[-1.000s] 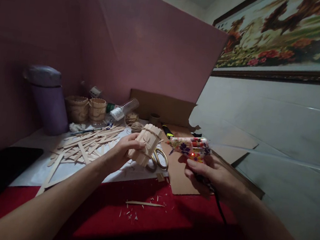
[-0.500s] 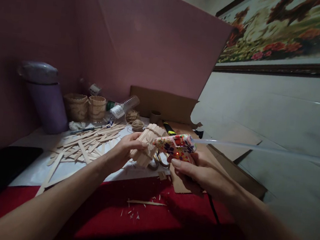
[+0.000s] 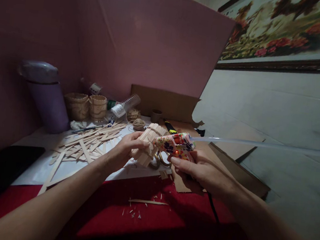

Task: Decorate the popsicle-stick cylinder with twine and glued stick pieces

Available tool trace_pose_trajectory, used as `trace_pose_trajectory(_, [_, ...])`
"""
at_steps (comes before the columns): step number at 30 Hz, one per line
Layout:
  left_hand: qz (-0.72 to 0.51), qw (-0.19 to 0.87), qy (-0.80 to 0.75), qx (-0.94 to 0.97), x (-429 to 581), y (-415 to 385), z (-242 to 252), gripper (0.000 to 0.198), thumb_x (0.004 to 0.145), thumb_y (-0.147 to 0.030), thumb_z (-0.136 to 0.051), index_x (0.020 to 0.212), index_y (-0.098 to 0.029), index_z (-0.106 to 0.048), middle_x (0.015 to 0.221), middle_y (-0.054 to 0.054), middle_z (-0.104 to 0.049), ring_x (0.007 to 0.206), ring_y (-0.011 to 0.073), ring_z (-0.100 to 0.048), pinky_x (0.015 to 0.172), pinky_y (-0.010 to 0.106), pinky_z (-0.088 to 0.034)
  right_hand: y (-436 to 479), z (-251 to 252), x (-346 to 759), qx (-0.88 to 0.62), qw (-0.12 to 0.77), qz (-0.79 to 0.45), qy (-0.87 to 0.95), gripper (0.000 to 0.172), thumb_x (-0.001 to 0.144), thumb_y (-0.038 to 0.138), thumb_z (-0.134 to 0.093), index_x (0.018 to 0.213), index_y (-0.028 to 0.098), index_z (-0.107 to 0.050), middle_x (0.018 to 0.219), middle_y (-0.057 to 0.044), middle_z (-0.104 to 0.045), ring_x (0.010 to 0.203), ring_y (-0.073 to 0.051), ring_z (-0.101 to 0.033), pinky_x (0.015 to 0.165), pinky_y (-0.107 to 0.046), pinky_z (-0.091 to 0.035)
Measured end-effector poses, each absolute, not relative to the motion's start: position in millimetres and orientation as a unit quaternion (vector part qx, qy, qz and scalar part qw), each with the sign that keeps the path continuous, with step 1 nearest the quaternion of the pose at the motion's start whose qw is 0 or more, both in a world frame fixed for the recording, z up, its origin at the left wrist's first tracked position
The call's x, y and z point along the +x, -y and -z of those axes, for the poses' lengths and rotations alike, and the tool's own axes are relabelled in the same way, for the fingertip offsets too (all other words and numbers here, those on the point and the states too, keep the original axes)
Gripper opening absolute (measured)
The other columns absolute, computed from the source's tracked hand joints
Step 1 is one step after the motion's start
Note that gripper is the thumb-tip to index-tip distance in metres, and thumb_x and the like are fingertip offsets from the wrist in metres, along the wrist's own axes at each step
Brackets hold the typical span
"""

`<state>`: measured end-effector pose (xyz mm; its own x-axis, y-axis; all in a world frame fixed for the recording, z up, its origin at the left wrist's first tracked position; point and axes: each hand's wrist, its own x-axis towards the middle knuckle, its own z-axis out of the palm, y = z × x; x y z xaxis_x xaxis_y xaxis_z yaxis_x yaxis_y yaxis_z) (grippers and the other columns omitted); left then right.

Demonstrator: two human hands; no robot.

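Note:
My left hand [image 3: 126, 149] is closed on a small craft-stick cup [image 3: 144, 158], its wooden slats held tilted above the table. A band runs round the slats near the upper end. In my right hand [image 3: 197, 168] is a flower-patterned hot glue gun [image 3: 174, 144] with a small glowing red light. Its nozzle points left and sits at the cup's side; whether it touches I cannot tell. A long clear glue stick [image 3: 261, 146] extends out of the gun's back to the right. Gold-handled scissors [image 3: 163, 159] lie behind and below the gun, partly hidden.
Loose craft sticks [image 3: 88, 142] are heaped on white paper at the left. Behind them stand two wooden cups [image 3: 97, 108], a purple tumbler [image 3: 42, 99], a plastic bottle [image 3: 125, 106] and twine [image 3: 138, 123]. A yellow-black cutter [image 3: 170, 127] lies on cardboard. Shavings dot the red cloth [image 3: 103, 213].
Both hands keep their holds on the cup and the glue gun, with hardly any movement between them. The whole view has shifted slightly.

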<state>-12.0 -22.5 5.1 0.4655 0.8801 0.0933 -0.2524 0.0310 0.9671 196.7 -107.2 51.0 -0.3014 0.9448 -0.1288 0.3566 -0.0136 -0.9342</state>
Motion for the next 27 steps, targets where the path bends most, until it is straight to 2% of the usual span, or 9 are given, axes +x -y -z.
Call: trace_pose_trajectory(27, [-0.433,0.662,-0.294,0.536,-11.3,24.8,-7.9,0.038,0.063,-0.027,-0.07,0.099,-0.013,-0.066,0.087,0.007,-0.069,0.075,0.0184,-0.061,0.065,0.028,-0.048,107.4,-51.3,195.3,-0.517,0.291,-0.491,0.638,0.042,0.091,0.047,-0.053,0.061,0.018,-0.051,0.041,0.007,-0.042,0.03,-0.004,-0.034,0.031,-0.018,-0.024])
